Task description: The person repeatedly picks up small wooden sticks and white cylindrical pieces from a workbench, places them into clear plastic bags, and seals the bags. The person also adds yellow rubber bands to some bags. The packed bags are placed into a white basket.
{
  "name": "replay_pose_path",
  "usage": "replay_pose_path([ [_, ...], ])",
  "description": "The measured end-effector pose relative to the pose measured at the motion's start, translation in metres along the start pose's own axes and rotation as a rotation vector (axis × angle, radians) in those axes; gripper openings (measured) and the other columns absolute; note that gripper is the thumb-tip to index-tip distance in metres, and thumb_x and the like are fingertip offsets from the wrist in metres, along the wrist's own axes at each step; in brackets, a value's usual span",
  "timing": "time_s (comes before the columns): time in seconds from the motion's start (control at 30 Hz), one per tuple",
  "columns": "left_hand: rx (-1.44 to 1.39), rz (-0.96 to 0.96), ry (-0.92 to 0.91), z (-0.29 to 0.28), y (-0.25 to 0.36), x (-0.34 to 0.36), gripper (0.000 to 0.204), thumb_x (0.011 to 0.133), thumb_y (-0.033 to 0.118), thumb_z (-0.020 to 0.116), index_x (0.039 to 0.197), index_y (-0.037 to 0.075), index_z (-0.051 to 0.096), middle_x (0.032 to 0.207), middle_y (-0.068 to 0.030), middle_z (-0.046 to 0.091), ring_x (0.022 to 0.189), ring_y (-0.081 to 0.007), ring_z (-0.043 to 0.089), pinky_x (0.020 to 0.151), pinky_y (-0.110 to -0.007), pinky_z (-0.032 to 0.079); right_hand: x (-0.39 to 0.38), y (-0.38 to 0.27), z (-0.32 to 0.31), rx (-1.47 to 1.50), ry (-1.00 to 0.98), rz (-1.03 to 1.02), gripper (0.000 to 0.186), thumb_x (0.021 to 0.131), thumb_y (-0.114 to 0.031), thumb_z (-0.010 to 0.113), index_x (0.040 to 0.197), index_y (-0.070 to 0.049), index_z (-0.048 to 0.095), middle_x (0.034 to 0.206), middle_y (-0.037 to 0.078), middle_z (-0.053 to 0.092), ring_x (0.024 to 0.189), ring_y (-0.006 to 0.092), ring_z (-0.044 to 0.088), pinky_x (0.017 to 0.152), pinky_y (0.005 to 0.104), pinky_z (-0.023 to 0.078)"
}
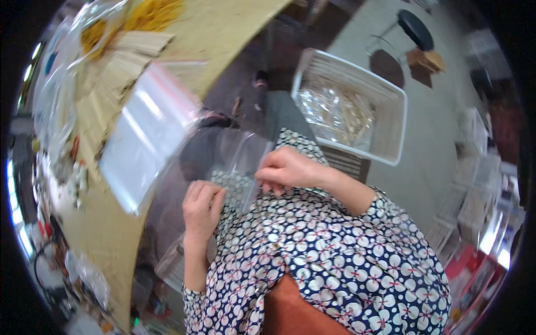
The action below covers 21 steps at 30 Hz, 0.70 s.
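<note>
In front of my lap, a clear plastic bag [229,156] is stretched between my two hands, with my patterned clothing showing through it. My left hand [202,209] has curled fingers gripping the bag at its lower left. My right hand [279,170] pinches the bag's right edge. To the left, a stack of flat clear bags with pink strips [148,123] lies at the edge of the yellowish table [100,229], beside a fanned row of pale wooden sticks [123,61].
A white plastic crate [391,128] holding bagged pale items stands on the floor at right. A black stool [413,28] and a cardboard piece [424,61] are beyond it, with stacked crates [469,167] at far right. Yellow strands [145,14] and crumpled plastic [84,273] lie on the table.
</note>
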<state>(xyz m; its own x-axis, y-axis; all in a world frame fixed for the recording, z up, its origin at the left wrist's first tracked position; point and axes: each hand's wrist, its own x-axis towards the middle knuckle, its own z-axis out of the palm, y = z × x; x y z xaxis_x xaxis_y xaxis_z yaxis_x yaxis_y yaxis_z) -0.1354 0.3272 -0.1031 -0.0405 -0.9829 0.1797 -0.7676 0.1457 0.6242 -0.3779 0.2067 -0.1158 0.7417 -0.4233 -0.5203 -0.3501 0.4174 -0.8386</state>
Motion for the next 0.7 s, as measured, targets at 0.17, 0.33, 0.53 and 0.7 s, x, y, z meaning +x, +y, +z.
replay_pose_path([
  [0.17,-0.141,-0.221,0.127,0.028,0.010,0.011,0.012,0.088,-0.003,0.072,0.100,0.001,0.072,0.092,-0.0099,0.071,0.084,-0.0214,0.069,0.076,-0.032,0.055,0.012,0.027,0.020,0.246,0.084,-0.081,0.021,0.099,-0.015,0.065,0.089,0.002,0.069,0.075,0.009,0.073,0.055,0.0112,0.067,0.048,0.0245,0.050],
  [0.33,-0.361,-0.229,-0.043,0.035,0.029,0.018,0.015,0.093,0.000,0.071,0.109,-0.002,0.073,0.090,-0.0099,0.075,0.076,-0.0101,0.068,0.069,-0.026,0.054,0.025,0.028,0.032,0.346,0.233,-0.222,0.025,0.099,-0.015,0.070,0.081,0.002,0.067,0.067,0.007,0.069,0.051,0.0109,0.064,0.047,0.0255,0.049],
  [0.53,-0.239,-0.337,-0.017,0.047,0.027,0.019,0.004,0.095,0.003,0.068,0.097,-0.001,0.067,0.077,-0.0069,0.066,0.068,-0.0089,0.058,0.063,-0.027,0.048,0.032,0.028,0.037,0.267,0.267,-0.247,0.029,0.102,-0.018,0.068,0.080,0.001,0.064,0.065,0.004,0.067,0.053,0.0092,0.064,0.048,0.0243,0.050],
  [0.7,-0.123,-0.359,0.125,0.048,-0.001,0.028,0.002,0.097,0.004,0.064,0.097,0.002,0.064,0.077,-0.0093,0.062,0.068,-0.0154,0.062,0.066,-0.029,0.051,0.017,0.020,0.047,0.190,0.221,-0.173,0.030,0.099,-0.015,0.063,0.072,-0.001,0.060,0.059,0.005,0.064,0.051,0.0115,0.064,0.046,0.0299,0.050],
])
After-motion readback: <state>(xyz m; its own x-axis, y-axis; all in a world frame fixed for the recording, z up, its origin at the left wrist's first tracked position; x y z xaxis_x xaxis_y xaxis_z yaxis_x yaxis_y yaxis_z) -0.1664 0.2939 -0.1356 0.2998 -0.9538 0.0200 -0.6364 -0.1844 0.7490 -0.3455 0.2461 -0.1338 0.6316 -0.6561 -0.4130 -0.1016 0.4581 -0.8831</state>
